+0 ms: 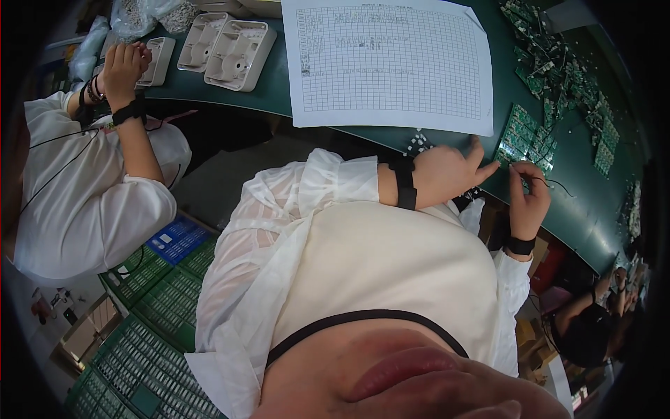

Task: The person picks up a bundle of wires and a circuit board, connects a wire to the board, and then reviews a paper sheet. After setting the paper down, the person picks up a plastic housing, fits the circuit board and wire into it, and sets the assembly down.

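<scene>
My left hand (pixel 450 170) is over the table's near edge, below the paper sheet. Its fingers are apart, one pointing toward the green circuit boards (pixel 525 140), and I see nothing held in it. Thumb and forefinger of my right hand (pixel 528 200) are pinched together at the boards' near edge. What sits between them is too small to make out. A thin black wire (pixel 560 187) runs out beside those fingers. Dark bands circle both of my wrists. Small white pieces (pixel 418 142) lie on the table by my left hand.
A gridded paper sheet (pixel 391 66) hangs slightly over the green table's near edge. Loose circuit boards (pixel 569 84) are heaped at the right. White plastic housings (pixel 241 56) stand at the far left, near a co-worker's hands (pixel 124 70). Green crates (pixel 150 363) are at lower left.
</scene>
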Demonstrator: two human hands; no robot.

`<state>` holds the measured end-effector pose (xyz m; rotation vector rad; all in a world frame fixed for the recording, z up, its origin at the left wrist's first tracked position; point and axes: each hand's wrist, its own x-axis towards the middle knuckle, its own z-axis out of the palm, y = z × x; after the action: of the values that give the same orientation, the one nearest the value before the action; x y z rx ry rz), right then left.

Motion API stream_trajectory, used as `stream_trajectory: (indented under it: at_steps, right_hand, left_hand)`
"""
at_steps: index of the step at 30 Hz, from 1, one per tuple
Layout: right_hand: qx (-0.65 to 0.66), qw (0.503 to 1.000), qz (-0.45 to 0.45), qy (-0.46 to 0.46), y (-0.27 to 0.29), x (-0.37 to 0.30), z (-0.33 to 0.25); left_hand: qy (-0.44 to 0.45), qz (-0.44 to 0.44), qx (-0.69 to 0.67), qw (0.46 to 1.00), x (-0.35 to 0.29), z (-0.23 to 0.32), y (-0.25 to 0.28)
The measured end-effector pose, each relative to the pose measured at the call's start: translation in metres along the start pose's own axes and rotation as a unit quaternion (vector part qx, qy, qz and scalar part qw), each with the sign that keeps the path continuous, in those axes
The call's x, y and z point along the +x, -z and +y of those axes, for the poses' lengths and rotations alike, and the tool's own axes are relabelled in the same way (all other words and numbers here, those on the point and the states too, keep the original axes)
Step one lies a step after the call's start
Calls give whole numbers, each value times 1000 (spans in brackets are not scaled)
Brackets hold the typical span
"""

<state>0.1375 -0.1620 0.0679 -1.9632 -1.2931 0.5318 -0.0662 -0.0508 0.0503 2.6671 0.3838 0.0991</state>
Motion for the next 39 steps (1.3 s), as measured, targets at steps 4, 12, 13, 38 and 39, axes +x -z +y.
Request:
stream_trajectory:
  at_steps: [4, 12, 13, 38, 39]
  right_hand:
    - [15, 1000, 6, -4, 1, 0, -1]
    - [51, 998, 0, -25, 2, 0, 4]
    - [49, 998, 1, -28, 3, 0, 4]
    - [-102, 990, 44, 84, -12, 27, 9]
    - [-114, 988, 41, 96, -13, 29, 9]
  left_hand:
    - [-4, 9, 13, 1000, 1, 2, -2]
    - [7, 59, 121, 991, 1, 4, -11]
    - [4, 59, 117, 991, 2, 5, -11]
    - [0, 90, 202, 975, 19, 0, -15]
    - [1, 89, 201, 976, 20, 0, -17]
